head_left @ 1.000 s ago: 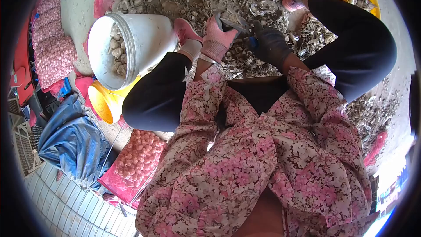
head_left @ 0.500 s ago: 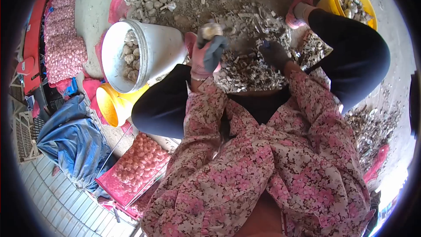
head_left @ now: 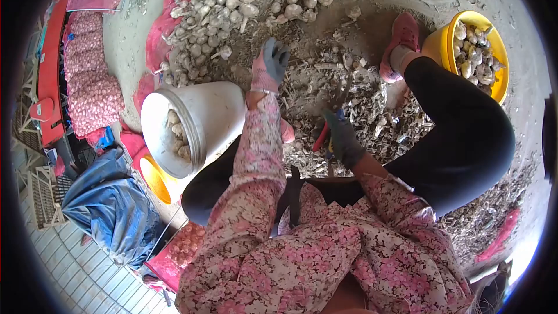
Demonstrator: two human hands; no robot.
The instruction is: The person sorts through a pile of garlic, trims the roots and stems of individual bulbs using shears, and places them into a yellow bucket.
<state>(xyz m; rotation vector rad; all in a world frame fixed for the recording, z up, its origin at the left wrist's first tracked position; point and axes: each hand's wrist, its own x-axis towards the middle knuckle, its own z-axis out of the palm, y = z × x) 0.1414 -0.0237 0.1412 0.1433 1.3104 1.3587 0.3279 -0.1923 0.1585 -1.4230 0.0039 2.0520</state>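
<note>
L hand [head_left: 271, 65] nr garlic [head_left: 232, 2] heaped on floor [head_left: 129, 46], fingers curled, can't tell if gripping; R hand [head_left: 346, 139] clamped on clippers [head_left: 321, 139], poss. nick if hands meet carelessly.

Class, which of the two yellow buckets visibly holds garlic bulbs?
The yellow bucket on the person's right: garlic bulbs show in its mouth. The other yellow bucket, beside the white bucket on the left, shows none.

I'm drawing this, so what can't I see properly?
In the head view:
Garlic heap: cut off by the top edge.
Anything in the left hand: hidden by its curled fingers.
Part of the red-handled tool: covered by the right hand.
Beneath the blue sheet: covered by it.
</note>
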